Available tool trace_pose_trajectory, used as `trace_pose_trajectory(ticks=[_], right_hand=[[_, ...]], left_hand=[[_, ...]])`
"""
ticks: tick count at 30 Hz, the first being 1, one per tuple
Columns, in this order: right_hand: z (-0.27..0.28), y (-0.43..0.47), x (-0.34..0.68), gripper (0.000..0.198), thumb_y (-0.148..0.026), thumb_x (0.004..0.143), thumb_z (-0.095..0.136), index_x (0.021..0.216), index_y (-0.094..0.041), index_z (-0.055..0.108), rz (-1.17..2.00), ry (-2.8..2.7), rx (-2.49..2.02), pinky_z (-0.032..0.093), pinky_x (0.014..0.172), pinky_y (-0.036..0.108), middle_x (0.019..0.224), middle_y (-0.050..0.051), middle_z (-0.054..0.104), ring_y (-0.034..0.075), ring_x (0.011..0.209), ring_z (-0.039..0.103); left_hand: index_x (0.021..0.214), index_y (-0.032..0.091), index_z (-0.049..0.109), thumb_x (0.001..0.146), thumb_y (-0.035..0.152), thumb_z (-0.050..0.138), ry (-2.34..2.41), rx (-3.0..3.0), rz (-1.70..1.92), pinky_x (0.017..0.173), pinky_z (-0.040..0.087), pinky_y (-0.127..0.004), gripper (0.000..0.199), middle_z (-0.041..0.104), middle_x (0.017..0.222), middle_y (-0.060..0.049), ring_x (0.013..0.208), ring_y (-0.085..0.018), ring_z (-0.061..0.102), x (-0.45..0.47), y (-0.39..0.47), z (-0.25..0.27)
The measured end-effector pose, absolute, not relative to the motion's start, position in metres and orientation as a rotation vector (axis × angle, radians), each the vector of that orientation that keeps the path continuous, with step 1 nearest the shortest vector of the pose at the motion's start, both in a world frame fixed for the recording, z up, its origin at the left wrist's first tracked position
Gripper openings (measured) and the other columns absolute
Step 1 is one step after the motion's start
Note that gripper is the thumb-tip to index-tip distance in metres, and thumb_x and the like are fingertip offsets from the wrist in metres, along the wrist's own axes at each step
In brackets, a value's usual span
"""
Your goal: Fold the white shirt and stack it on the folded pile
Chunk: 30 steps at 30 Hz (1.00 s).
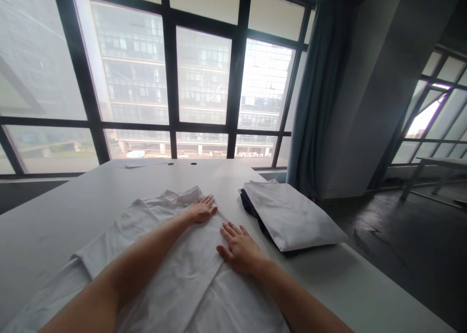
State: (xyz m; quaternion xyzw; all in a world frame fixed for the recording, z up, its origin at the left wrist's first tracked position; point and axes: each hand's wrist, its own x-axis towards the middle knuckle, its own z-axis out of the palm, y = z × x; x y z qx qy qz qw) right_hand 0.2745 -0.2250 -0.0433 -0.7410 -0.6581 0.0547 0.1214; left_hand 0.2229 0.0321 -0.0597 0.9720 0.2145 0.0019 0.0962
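A white shirt (pixel 182 269) lies spread over the near part of the table, wrinkled along its left side, with a long folded edge running down its middle. My left hand (pixel 203 209) rests flat near the shirt's far end, by what looks like the collar, fingers stretched out. Lower and to the right, my right hand (pixel 239 248) presses flat on the folded part, its fingers spread and thumb apart. Neither hand grips the cloth. The shirt's near end runs out of view beneath my forearms.
Right of the shirt sits a stack of folded clothes (pixel 295 216), white on top with dark cloth below, close to the right edge of the white table (pixel 226 172). Papers (pixel 134 163) lie at the far left. Windows and a blue curtain (pixel 310 109) stand behind.
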Motion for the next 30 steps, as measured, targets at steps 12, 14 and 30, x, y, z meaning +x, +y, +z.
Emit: trace_pose_trajectory(ticks=[12, 14, 30], right_hand=[[-0.029, -0.235, 0.262, 0.061, -0.05, 0.099, 0.041, 0.148, -0.015, 0.045, 0.061, -1.982, -2.177, 0.011, 0.122, 0.054, 0.157, 0.016, 0.037, 0.031, 0.149, 0.025], [-0.025, -0.241, 0.254, 0.06, -0.051, 0.099, 0.042, 0.148, -0.018, 0.045, 0.087, -2.015, -2.142, 0.014, 0.121, 0.056, 0.157, 0.015, 0.037, 0.032, 0.148, 0.026], [-0.015, -0.258, 0.244, 0.077, -0.059, 0.093, 0.048, 0.157, -0.019, 0.029, 0.544, -1.996, -2.251, 0.01, 0.118, 0.062, 0.165, 0.012, 0.015, 0.038, 0.151, 0.007]], left_hand=[[0.154, 0.015, 0.034, 0.103, 0.04, 0.03, 0.739, 3.015, 0.039, 0.12, 0.017, -0.051, 0.057, 0.022, 0.163, -0.016, 0.15, -0.033, 0.02, 0.243, 0.032, -0.037], [0.154, 0.017, 0.034, 0.103, 0.041, 0.031, 0.707, 3.039, 0.068, 0.119, 0.016, -0.052, 0.057, 0.02, 0.164, -0.015, 0.151, -0.034, 0.017, 0.229, 0.014, -0.031], [0.158, 0.03, 0.023, 0.096, 0.069, 0.019, 1.005, 2.846, -0.112, 0.116, 0.011, -0.067, 0.073, 0.009, 0.165, -0.006, 0.153, -0.032, 0.006, -0.037, -0.052, -0.047]])
